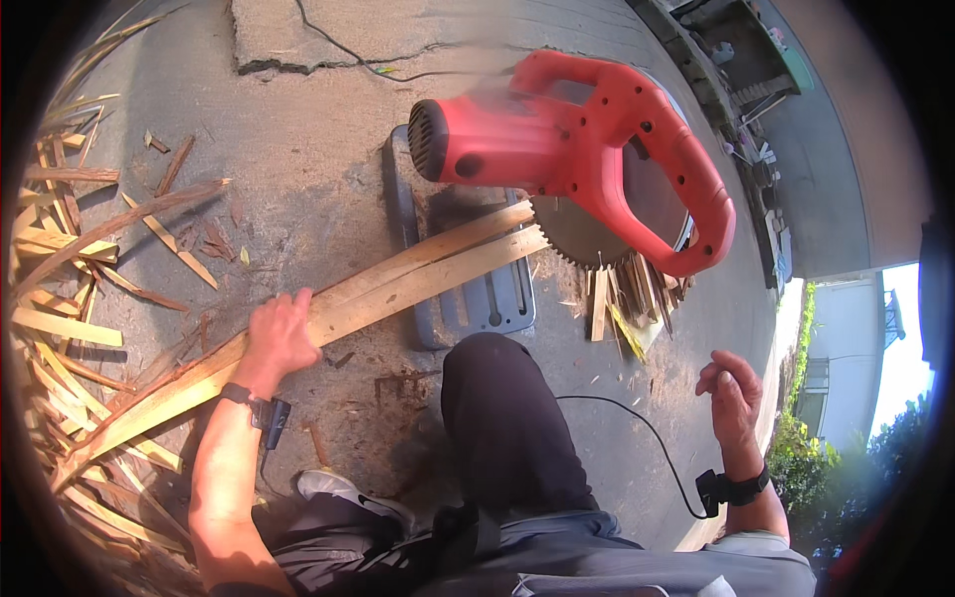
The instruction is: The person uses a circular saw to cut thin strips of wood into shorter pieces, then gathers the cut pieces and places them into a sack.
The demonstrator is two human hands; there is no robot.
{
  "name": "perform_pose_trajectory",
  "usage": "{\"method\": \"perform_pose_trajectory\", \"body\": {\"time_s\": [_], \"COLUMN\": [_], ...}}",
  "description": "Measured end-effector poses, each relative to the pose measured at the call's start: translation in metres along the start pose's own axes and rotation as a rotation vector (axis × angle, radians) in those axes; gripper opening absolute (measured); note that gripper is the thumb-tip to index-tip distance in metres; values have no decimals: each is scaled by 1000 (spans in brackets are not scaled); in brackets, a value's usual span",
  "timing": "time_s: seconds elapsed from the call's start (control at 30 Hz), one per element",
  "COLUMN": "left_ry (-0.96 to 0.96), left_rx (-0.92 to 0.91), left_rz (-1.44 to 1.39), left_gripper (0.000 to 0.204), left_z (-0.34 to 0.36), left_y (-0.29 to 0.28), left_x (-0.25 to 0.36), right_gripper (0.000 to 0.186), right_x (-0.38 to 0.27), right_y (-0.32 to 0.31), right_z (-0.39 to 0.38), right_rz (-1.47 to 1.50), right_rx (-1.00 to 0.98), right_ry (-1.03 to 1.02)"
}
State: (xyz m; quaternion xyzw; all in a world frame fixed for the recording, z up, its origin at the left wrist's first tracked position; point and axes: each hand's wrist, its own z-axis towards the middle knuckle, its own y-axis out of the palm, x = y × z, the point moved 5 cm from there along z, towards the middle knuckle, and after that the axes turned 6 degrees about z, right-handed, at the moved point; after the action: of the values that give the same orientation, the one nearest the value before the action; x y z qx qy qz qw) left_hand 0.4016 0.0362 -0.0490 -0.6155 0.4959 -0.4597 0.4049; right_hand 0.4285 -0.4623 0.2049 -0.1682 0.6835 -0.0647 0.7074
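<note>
My left hand [282, 338] grips two long, narrow wooden strips [398, 289] that run up to the right, onto the grey metal base [485, 308] of a red chop saw [567, 139]. The strips' far ends reach the toothed round blade [587, 229], beneath the saw's looped handle. My right hand [731, 393] is held in the air at lower right, below the handle and apart from it, its fingers loosely bent with nothing seen in them.
Split wood pieces [65, 318] lie heaped at left; short offcuts [637, 298] pile beside the saw. A cable [338, 45] crosses the cracked concrete ground [279, 159]. My bent knee [492, 398] is close to the saw base. A ledge with clutter [766, 159] runs along the right.
</note>
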Motion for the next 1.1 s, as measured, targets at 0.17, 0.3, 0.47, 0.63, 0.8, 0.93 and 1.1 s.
{"method": "perform_pose_trajectory", "body": {"time_s": [0.17,0.3,0.47,0.63,0.8,0.93,1.1], "left_ry": [45,54,27,49,48,29,23], "left_rx": [-41,-86,-98,-61,-42,-63,-15], "left_rz": [-29,35,27,30,60,61,16], "left_gripper": [61,62,62,58,56,54,54], "left_z": [4,6,4,6,6,-3,0], "left_y": [0,7,12,12,19,6,10], "left_x": [6,8,-2,7,-4,-13,8], "right_gripper": [24,26,26,25,35,42,45], "right_x": [90,90,44,7,-43,-76,-95], "right_y": [-28,-48,-28,-19,56,122,111], "right_z": [-168,-288,-311,-193,-19,57,141], "right_rz": [-350,-543,-541,-600,-297,-232,-671], "right_rx": [132,37,71,275,332,364,332], "right_ry": [751,1162,1216,724,-70,-419,-397]}}
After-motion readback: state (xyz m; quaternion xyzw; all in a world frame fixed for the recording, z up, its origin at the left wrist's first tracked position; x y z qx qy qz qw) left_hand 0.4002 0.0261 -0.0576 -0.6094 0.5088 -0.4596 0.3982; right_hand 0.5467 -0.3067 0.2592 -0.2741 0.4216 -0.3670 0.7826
